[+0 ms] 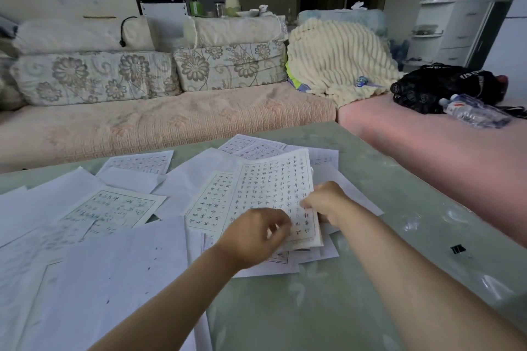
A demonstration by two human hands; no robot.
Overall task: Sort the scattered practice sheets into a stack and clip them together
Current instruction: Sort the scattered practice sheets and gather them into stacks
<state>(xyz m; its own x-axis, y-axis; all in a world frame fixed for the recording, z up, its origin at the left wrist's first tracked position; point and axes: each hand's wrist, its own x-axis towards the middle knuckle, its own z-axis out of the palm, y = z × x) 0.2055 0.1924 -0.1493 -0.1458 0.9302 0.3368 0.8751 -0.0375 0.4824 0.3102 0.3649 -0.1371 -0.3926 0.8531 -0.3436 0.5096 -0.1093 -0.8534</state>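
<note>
Over the green table (356,308), both curled hands, left hand (253,236) and right hand (325,202), pinch one practice sheet (271,188).

Pale green table (356,308) under scattered practice sheets (119,265), black binder clip (458,249) apart.

Dim, cool indoor light, soft glare on table (370,279), wide-angle bending at edges, slight blur

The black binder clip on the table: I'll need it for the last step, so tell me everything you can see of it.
The binder clip is small and black, with a folded, wedge-like body; finer parts are too small to make out. It lies alone on the bare green table, to the right of the right forearm, clear of the scattered practice sheets. Neither hand touches it.
</note>
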